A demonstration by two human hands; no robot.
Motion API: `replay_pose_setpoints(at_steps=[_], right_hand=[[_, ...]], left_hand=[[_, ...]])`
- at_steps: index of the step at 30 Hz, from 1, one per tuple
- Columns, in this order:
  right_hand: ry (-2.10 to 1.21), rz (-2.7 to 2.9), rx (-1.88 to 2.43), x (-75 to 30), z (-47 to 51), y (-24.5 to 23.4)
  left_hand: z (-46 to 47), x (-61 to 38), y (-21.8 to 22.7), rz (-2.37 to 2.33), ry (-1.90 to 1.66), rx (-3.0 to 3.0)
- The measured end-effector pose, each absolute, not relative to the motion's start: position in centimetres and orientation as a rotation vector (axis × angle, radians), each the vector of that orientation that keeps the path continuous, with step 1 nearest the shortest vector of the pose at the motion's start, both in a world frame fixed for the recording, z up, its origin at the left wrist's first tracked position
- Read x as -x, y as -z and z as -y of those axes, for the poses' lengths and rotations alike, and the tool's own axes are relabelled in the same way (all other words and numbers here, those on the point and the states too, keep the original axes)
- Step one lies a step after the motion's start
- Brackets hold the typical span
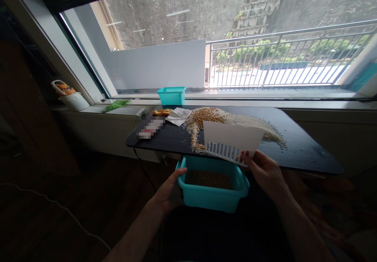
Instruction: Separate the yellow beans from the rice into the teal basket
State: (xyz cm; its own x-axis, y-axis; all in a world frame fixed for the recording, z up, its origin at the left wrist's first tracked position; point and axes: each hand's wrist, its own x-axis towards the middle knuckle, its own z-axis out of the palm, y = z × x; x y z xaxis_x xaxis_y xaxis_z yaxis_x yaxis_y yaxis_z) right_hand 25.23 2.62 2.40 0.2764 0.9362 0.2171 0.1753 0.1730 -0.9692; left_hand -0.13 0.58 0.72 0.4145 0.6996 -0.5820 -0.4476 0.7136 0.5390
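Note:
My left hand (171, 191) is closed on the left rim of a turquoise plastic bin (210, 199), its thumb over the edge. Small brown grains or beans (207, 178) cover the bottom of the bin, which is below the table's front edge. Pinched in my right hand (263, 169) is a white plastic panel (231, 134) with a row of slots along its lower edge. It stands tilted above the bin's far rim, in front of a spread pile of yellow-brown kernels (206, 115) and white grains (247, 121) on the dark table (306, 150).
A second turquoise bin (171, 96) stands at the table's back, by the window. White paper (178, 116), an orange-brown item (161, 112) and a blurred flat object (151, 128) lie on the left. A white pot (73, 101) and a green cloth (117, 105) sit beyond, near the radiator (100, 130).

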Motion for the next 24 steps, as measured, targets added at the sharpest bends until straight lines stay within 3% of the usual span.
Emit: replay_pose_setpoints(at_steps=[24], right_hand=[[-0.777, 1.173, 1.304, -23.7, -1.6, -2.9]], left_hand=[[-0.5, 0.2, -0.6, -0.881, -0.757, -0.315]])
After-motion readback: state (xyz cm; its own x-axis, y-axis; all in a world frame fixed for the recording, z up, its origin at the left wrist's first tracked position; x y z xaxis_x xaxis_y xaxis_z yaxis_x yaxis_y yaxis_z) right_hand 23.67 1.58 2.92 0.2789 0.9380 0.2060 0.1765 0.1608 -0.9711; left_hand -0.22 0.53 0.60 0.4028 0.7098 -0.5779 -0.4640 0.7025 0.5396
